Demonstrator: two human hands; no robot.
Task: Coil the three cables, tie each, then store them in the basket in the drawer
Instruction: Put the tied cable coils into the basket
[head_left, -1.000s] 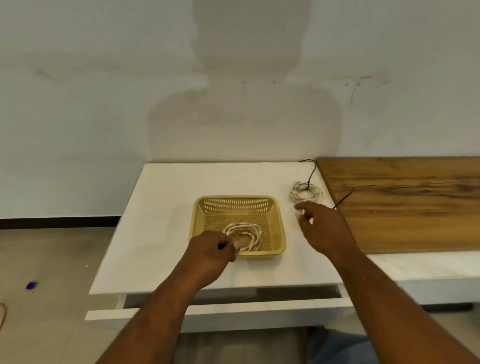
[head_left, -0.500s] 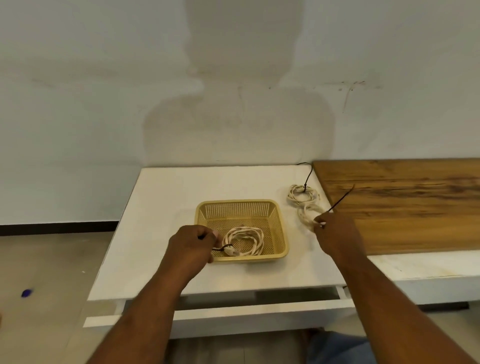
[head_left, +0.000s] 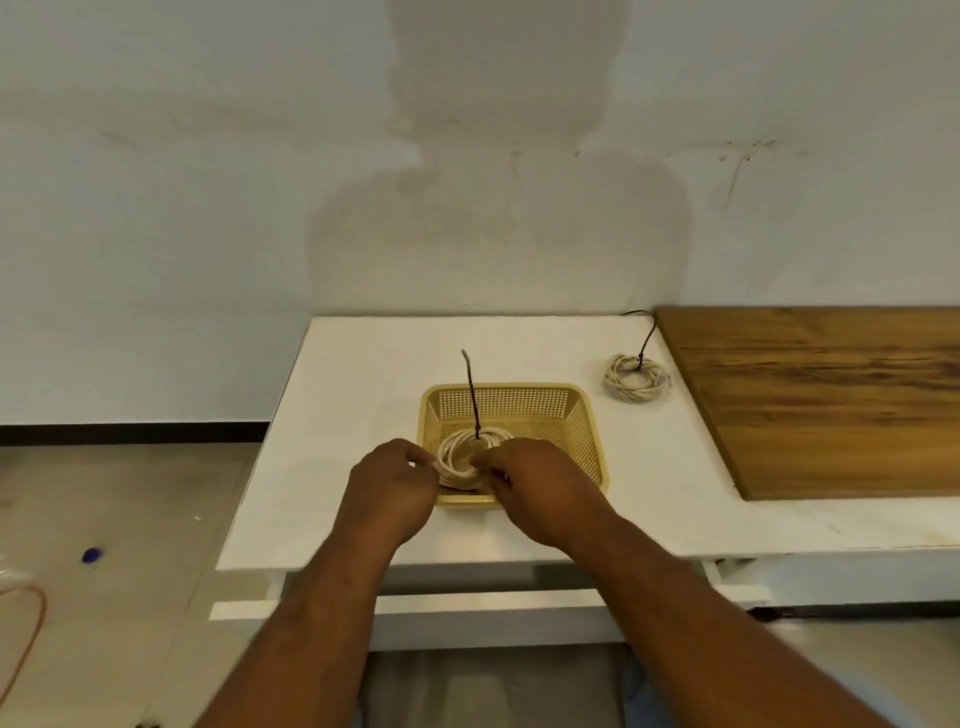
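Here both hands meet at the near edge of the yellow basket (head_left: 511, 410), which sits on the white counter (head_left: 363, 395), not in the drawer (head_left: 415, 613) that stands slightly open below. The left hand (head_left: 392, 488) and right hand (head_left: 540, 486) each have their grip closed on a pale coiled cable (head_left: 460, 454) lying in the basket; a black tie (head_left: 471, 389) sticks up from it. A second coil seems to lie beneath, though the fingers hide most of it. Another tied coil (head_left: 636, 376) rests on the counter, well apart to the right, just beside a wooden board (head_left: 831, 395).
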